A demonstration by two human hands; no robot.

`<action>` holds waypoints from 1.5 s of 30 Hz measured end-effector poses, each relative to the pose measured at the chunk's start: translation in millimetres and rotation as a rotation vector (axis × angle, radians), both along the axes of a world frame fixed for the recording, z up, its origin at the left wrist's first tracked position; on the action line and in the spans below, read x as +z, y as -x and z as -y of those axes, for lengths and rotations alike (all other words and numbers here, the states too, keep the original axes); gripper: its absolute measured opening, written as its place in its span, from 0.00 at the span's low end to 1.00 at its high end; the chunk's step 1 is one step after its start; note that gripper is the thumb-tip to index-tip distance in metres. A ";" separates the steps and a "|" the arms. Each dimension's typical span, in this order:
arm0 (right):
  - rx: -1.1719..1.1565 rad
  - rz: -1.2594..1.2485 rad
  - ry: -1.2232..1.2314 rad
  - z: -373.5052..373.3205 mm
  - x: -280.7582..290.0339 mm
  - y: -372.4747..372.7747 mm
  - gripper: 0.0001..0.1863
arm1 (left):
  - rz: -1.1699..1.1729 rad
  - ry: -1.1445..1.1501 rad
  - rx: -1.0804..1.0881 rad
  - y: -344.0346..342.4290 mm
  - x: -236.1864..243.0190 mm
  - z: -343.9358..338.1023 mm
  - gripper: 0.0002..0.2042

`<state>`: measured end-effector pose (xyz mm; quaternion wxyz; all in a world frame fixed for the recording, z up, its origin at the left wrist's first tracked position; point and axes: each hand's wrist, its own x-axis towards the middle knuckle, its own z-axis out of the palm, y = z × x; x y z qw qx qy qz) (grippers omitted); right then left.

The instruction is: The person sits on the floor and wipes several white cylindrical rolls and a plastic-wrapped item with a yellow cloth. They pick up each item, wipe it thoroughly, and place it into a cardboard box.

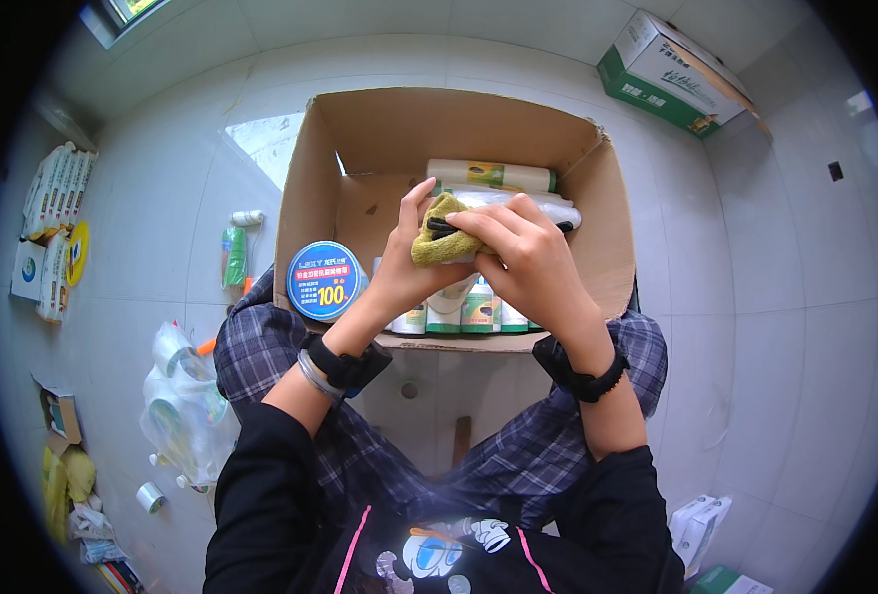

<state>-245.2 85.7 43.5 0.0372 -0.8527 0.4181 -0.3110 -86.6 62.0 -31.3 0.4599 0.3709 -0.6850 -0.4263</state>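
Observation:
Above the open cardboard box (379, 114), both hands are closed on an olive-green fuzzy cloth (437, 247). A small black piece (441, 228) shows in the cloth's opening; its kind I cannot make out. From the left, my left hand (406, 262) grips the cloth, one finger sticking up. My right hand (530, 252) pinches its right side near the black piece. Beneath the hands, several white and green bottles (478, 309) stand along the box's near wall, partly hidden. A pale roll (493, 175) and a clear plastic-wrapped item (558, 210) lie farther back inside.
A round blue tin (326, 281) sits at the box's near left corner. Left on the floor are a filled plastic bag (186, 401), a green package (234, 257) and stacked white packs (57, 198). A white and green carton (671, 79) stands at the far right.

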 end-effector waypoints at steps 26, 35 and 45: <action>-0.310 0.875 -0.716 16.8 -81.9 7.8 0.17 | 0.449 -0.152 0.116 -73.9 7.8 23.7 0.31; -0.184 0.751 -0.526 16.4 -51.8 -47.0 0.22 | 0.307 -0.110 0.102 -62.3 17.0 15.1 0.23; -0.038 0.538 -0.539 15.3 -61.5 -59.1 0.33 | 0.353 -0.020 0.142 -69.9 11.7 16.9 0.22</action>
